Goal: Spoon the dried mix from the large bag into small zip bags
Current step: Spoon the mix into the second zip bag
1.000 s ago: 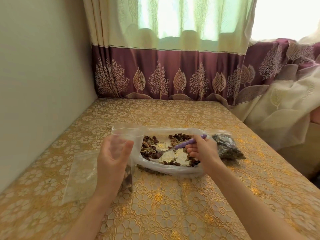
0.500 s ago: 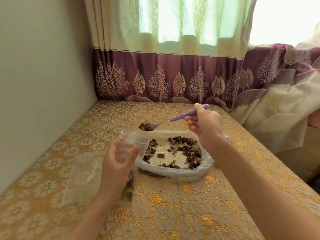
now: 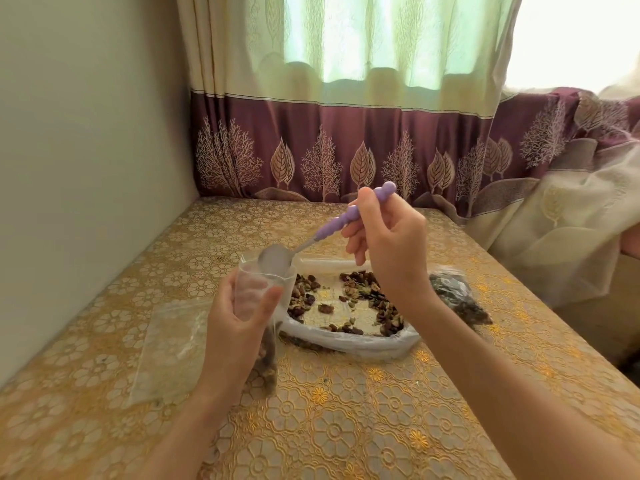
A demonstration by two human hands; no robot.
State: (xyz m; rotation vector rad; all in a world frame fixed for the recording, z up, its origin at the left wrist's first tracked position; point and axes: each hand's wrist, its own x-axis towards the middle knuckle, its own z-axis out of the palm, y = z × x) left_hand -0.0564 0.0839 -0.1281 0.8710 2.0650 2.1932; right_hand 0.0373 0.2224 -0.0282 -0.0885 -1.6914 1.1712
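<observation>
- Near the tabletop's [image 3: 346, 427] middle, left hand [image 3: 239, 327] holds a small zip bag [image 3: 263, 292] upright, mouth up, long axis vertical; grip curled round the bag, thumb on the near face, fingers seen through the clear plastic.
- Some dried mix sits in that bag's bottom, touching the tabletop.
- Right hand [image 3: 391, 247] pinches the purple beaded handle of a spoon [image 3: 311, 237]; long axis runs from upper right down to lower left, handle end toward the far edge, metal bowl tipped into the bag mouth.
- Large bag [image 3: 349, 341] lies open and flat just right of the small bag, dried mix [image 3: 367, 299] scattered inside.
- Filled small bag [image 3: 457, 299] lies toward the right edge, beside the large bag.
- Empty zip bag [image 3: 166, 351] lies flat toward the left edge.
- No readable writing or labels.
</observation>
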